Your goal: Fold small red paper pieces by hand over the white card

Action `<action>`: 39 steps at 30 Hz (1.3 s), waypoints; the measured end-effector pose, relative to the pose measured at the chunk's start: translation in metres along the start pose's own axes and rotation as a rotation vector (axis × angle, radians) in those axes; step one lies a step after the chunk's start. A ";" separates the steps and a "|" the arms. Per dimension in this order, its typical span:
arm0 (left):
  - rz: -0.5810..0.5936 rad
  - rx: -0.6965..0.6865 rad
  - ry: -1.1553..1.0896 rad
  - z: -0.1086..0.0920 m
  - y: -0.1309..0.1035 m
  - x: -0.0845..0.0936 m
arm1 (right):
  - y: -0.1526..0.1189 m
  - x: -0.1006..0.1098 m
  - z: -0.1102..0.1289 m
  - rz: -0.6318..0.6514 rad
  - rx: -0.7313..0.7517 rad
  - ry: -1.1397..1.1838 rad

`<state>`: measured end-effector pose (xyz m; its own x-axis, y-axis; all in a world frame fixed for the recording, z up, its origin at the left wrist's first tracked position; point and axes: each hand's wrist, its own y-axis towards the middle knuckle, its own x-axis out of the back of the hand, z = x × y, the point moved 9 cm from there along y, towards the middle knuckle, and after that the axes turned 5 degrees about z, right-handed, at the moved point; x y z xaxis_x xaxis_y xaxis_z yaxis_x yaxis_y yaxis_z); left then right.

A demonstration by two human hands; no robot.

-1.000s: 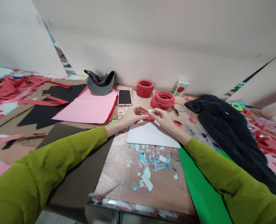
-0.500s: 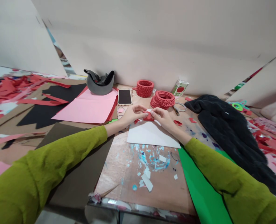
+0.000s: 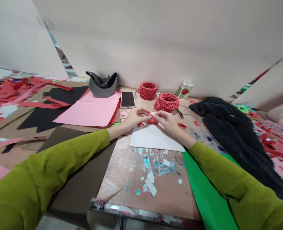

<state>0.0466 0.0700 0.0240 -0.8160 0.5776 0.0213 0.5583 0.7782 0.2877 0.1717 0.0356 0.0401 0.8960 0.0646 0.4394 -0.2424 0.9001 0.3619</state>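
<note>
Between the fingertips of both hands is a small red paper piece (image 3: 152, 120), partly covered by the fingers. My left hand (image 3: 137, 117) pinches its left side, and my right hand (image 3: 167, 121) pinches its right side. Below them lies a white board (image 3: 156, 138) on the table. Just beyond my right hand lies a stack of red zigzag paper rings (image 3: 168, 101). A second ring stack (image 3: 148, 90) stands behind it to the left. Small red scraps (image 3: 182, 126) lie right of my right hand.
A phone (image 3: 128, 99), a grey cap (image 3: 103, 84) and pink paper (image 3: 88, 108) lie to the left. A small carton (image 3: 185, 89) stands against the wall. Dark fuzzy cloth (image 3: 232, 137) and green sheet (image 3: 206, 188) are at right. White scraps (image 3: 151, 187) lie in front.
Both hands stay almost in place around the red paper piece. The right fingertips have shifted very slightly left; nothing else has visibly moved.
</note>
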 end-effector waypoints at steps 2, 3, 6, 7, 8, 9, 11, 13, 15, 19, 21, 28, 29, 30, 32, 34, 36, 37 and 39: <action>0.008 0.004 0.000 0.000 0.000 -0.001 | 0.000 0.000 0.000 -0.001 0.000 -0.002; 0.011 0.006 -0.004 0.001 0.000 -0.001 | 0.000 0.000 -0.001 0.001 -0.002 -0.004; 0.007 0.002 -0.023 0.001 0.000 -0.001 | 0.000 0.001 -0.003 -0.002 -0.007 0.016; 0.002 -0.001 -0.028 0.001 0.000 0.000 | 0.000 0.002 -0.004 -0.007 -0.006 0.031; -0.002 -0.002 -0.030 0.001 0.001 0.000 | 0.000 0.003 -0.005 -0.014 -0.005 0.046; -0.006 -0.001 -0.031 0.001 0.001 0.001 | 0.000 0.004 -0.006 -0.019 -0.003 0.058; -0.014 0.000 -0.026 0.001 0.000 0.001 | 0.000 0.004 -0.008 -0.020 -0.002 0.068; -0.015 0.000 -0.020 0.001 0.000 0.001 | 0.000 0.004 -0.009 -0.016 -0.006 0.068; -0.009 -0.001 -0.018 0.001 0.000 0.000 | 0.000 0.003 -0.009 -0.013 -0.008 0.061; -0.004 -0.006 -0.012 0.000 0.000 0.000 | -0.001 0.003 -0.005 -0.006 -0.011 0.025; -0.007 -0.007 -0.004 0.000 0.000 0.000 | -0.001 0.003 -0.002 -0.009 0.000 -0.022; 0.028 -0.016 0.062 -0.003 0.000 -0.002 | -0.007 0.004 0.023 -0.081 0.113 -0.330; 0.031 -0.019 0.070 -0.003 0.000 -0.002 | -0.009 0.004 0.028 -0.100 0.137 -0.377; 0.032 -0.023 0.074 -0.003 0.000 -0.002 | -0.011 0.004 0.033 -0.116 0.162 -0.414; 0.038 -0.028 0.079 -0.003 0.000 -0.002 | -0.014 0.003 0.041 -0.142 0.204 -0.467; 0.046 -0.027 0.082 -0.002 -0.001 -0.003 | -0.017 0.003 0.046 -0.160 0.245 -0.500; 0.052 -0.017 0.082 -0.001 -0.001 -0.003 | -0.019 0.003 0.048 -0.181 0.294 -0.528; 0.050 -0.013 0.079 -0.001 -0.001 -0.003 | -0.020 0.002 0.048 -0.187 0.318 -0.546; 0.039 -0.009 0.066 0.000 -0.001 -0.002 | -0.022 0.001 0.047 -0.183 0.364 -0.596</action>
<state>0.0479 0.0683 0.0237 -0.8017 0.5901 0.0957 0.5891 0.7527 0.2939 0.1603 -0.0040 0.0709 0.6042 -0.4128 0.6816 -0.3096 0.6666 0.6781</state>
